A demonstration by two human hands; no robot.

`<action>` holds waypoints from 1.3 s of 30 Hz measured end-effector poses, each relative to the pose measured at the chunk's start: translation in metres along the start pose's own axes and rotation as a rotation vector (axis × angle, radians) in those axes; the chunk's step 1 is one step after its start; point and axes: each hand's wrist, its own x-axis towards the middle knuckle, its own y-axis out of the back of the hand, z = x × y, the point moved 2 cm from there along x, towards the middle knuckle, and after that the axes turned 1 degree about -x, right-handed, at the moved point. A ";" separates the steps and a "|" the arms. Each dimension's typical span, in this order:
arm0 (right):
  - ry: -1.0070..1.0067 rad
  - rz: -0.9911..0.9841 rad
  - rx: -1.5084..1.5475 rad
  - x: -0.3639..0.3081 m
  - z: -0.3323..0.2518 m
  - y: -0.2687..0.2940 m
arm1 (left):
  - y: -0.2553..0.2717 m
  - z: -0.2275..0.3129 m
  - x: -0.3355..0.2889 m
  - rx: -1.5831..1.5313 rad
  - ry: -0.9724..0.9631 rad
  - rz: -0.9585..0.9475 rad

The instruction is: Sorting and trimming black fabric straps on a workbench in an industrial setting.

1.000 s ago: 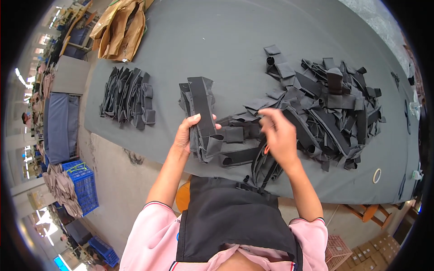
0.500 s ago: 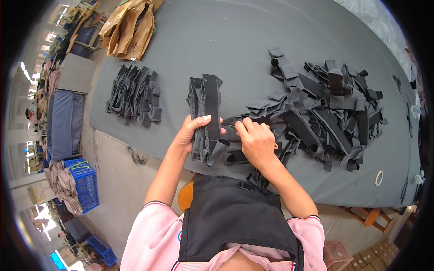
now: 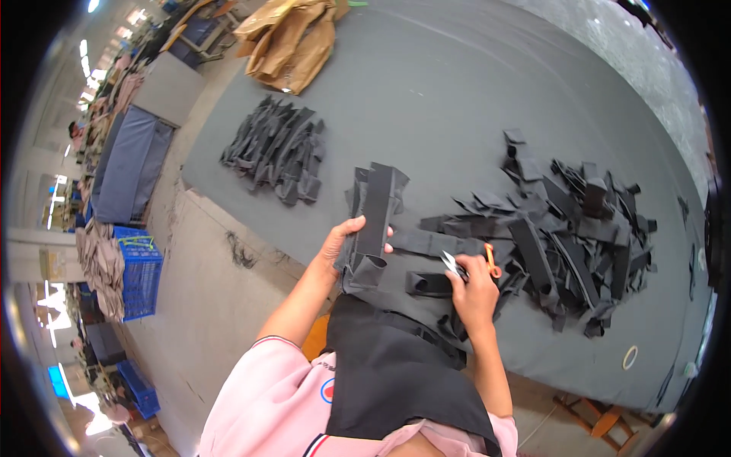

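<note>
My left hand (image 3: 343,244) is closed round a small stack of dark grey and black fabric strips (image 3: 376,213), held upright over the table's near edge with the thumb across its front. In my right hand (image 3: 475,293) is a pair of thread snips (image 3: 454,264), silver blades pointing up and left and an orange finger loop at the back. The snips are apart from the stack. Loose strips (image 3: 426,244) lie flat between my hands, and a curled one (image 3: 430,284) sits just left of my right fingers. A large tangled heap of strips (image 3: 582,251) spreads to the right.
A neater row of strips (image 3: 278,148) lies at the table's left. Behind it stands a crumpled brown paper bag (image 3: 293,46). A pale ring (image 3: 630,357) rests at the near right of the grey table (image 3: 426,114). A blue crate (image 3: 141,274) stands left on the floor.
My right hand has moved away from the stack, rightward and nearer to me, and the snips' blades now show. My left hand still holds the stack. The whole view has turned slightly.
</note>
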 end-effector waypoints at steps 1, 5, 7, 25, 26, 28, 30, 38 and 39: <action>-0.110 -0.053 0.044 -0.007 0.007 -0.005 | 0.005 0.004 -0.004 -0.041 0.020 -0.008; -0.179 0.058 0.080 -0.014 -0.013 0.003 | 0.012 0.046 -0.020 0.120 0.029 0.044; -0.241 0.055 0.034 -0.015 -0.019 0.003 | 0.011 0.084 -0.026 0.209 0.003 0.052; -0.277 -0.139 -0.147 0.017 -0.095 -0.079 | 0.084 0.259 0.004 2.006 -0.350 0.786; -0.282 -0.136 -0.154 0.018 -0.094 -0.079 | 0.079 0.263 -0.004 1.950 -0.391 0.756; -0.260 -0.153 -0.208 0.018 -0.092 -0.078 | 0.080 0.275 -0.020 1.950 -0.511 0.747; -0.282 -0.086 -0.143 0.018 -0.083 -0.078 | 0.074 0.286 -0.029 1.944 -0.772 0.736; -0.614 0.029 0.291 0.032 -0.082 -0.054 | -0.015 0.222 0.015 1.442 -1.033 0.243; -0.615 0.022 0.317 0.030 -0.085 -0.052 | -0.021 0.196 0.033 1.382 -0.888 0.039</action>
